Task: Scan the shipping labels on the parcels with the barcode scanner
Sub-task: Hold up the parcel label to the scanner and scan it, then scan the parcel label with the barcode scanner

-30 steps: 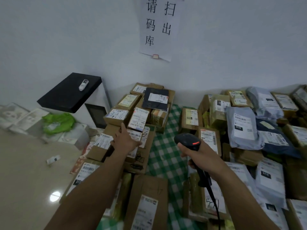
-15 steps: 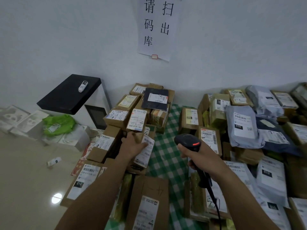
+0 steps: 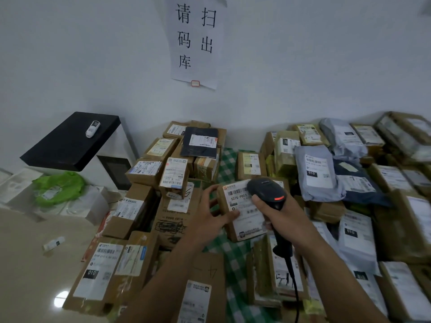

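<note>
— What can't you see on the box point(image 3: 232, 230) you're holding?
— My scanner point(image 3: 265, 191) covers the right end of the barcode on its label point(image 3: 240, 197), and my left hand point(image 3: 211, 214) hides the box's left side. The small print under the number is a blur.
— And the scanner itself?
— My right hand point(image 3: 279, 220) wraps the handle, so most of it is hidden. The cable point(image 3: 294, 297) runs off the bottom edge.
— Anything else?
— The parcels point(image 3: 410, 145) on the far right are cut by the edge, the wall sign point(image 3: 196, 40) loses its top, and the little white bottle point(image 3: 53, 244) on the floor is too blurred to read
</note>
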`<state>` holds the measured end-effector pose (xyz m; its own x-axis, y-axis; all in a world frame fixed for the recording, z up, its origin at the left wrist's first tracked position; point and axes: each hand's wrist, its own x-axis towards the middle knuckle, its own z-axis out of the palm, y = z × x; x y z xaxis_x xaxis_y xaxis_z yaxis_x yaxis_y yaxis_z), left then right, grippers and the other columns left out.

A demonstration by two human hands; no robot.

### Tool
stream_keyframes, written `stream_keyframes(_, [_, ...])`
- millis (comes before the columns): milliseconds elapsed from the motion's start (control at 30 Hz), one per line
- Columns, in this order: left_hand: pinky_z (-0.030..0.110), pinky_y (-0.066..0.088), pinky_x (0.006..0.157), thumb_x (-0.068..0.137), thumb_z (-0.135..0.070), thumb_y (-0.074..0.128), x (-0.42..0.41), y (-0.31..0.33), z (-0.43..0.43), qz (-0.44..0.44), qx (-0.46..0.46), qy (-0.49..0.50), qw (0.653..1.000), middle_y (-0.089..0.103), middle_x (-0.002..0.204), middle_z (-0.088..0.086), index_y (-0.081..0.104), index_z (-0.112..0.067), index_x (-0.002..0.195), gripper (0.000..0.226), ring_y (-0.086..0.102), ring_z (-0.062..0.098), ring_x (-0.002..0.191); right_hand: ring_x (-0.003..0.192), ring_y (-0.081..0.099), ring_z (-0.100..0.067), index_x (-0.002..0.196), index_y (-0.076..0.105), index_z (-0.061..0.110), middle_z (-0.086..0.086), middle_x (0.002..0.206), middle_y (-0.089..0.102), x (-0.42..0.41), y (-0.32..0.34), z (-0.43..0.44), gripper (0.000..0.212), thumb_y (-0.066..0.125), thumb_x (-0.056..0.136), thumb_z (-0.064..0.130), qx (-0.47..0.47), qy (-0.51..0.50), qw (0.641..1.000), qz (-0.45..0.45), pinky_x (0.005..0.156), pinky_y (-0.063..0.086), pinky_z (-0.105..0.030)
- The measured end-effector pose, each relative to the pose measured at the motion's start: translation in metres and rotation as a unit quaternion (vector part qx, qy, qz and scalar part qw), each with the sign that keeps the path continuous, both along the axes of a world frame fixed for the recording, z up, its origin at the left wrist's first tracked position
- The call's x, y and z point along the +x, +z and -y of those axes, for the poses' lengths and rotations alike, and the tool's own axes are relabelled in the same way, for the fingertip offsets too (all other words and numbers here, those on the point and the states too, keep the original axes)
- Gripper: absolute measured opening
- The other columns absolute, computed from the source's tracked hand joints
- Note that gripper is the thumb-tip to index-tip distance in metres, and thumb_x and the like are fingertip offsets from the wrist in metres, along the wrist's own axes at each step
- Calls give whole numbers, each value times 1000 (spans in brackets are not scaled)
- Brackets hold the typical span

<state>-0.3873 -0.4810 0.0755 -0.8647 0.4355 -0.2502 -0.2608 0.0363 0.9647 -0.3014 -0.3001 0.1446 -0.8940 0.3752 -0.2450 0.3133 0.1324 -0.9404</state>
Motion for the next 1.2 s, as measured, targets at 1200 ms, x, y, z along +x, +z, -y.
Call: stream_keyframes(1200, [52,59,94,78,-10,87,-68,-31,-34,-127,-144,59,980,53,147,2,31,-51,134,89,59,24,129,70,72,-10,121,58,47,-1,81,78,2,29,-9,30,69,94,49,53,88,993,63,69,60,-25])
